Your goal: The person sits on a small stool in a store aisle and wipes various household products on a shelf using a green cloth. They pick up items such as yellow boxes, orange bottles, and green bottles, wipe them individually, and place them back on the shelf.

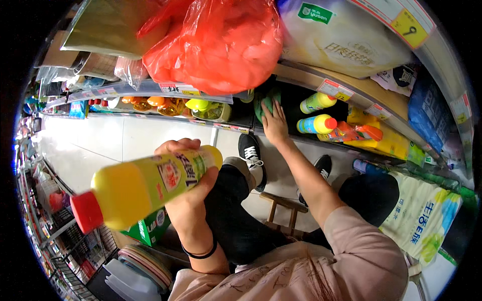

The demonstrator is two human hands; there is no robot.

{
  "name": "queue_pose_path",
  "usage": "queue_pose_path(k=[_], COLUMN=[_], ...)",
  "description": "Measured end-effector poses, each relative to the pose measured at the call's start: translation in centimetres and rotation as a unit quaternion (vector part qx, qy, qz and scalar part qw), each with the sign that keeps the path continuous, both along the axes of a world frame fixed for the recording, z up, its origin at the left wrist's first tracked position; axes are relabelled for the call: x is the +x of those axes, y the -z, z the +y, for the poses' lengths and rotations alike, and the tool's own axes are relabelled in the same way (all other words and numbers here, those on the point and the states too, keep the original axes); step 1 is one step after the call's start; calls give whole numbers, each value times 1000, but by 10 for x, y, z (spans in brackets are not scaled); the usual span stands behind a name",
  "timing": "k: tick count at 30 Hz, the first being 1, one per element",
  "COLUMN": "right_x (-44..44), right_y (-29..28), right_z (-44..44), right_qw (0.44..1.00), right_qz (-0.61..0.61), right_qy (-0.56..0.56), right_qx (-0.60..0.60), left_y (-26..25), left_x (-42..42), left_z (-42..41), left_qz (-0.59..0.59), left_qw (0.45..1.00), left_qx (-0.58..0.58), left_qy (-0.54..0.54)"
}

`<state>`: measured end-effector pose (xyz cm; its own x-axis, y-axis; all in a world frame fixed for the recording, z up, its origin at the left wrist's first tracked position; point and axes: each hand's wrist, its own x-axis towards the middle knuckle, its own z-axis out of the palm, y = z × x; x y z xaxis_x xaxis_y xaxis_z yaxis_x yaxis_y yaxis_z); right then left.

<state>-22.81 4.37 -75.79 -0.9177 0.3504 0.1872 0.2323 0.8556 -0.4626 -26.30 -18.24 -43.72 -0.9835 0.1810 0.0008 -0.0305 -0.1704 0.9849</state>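
Note:
My left hand (190,201) grips a yellow plastic bottle (124,188) with a red cap, tilted on its side above the floor. Its cap points to the lower left, and its printed label faces up. With fingers spread, my right hand (276,126) presses a green cloth (258,106) against the dark bottom shelf (292,126). Part of the cloth is hidden under the fingers. Just right of that hand, two similar bottles with red caps, an upper one (313,104) and a lower one (311,125), stand on the same shelf.
A red plastic bag (218,45) bulges over the shelf edge above. Orange-topped bottles (169,107) line the shelf at left; orange spray bottles (350,132) stand at right. Below me is a wooden stool (280,207). A tissue pack (418,218) lies at right, stacked plastic basins (148,263) at lower left.

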Motion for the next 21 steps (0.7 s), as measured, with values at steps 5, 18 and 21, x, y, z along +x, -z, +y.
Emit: queue_pose_path(k=[5,18,21], right_x=[49,141,136], right_y=[-13,-92,-101], right_z=[-28,-32,-39], right_qw=[999,964,968], right_qz=[-7,-45,-9], right_qy=[27,37,42], right_qx=[20,-258,-248], left_y=[-13,0,7], left_x=[9,25,25], left_z=[7,40,51], left_qz=[-70,21,52], left_qw=[996,932,926], left_qx=[-29,-268,-259], left_qy=[55,241,268])
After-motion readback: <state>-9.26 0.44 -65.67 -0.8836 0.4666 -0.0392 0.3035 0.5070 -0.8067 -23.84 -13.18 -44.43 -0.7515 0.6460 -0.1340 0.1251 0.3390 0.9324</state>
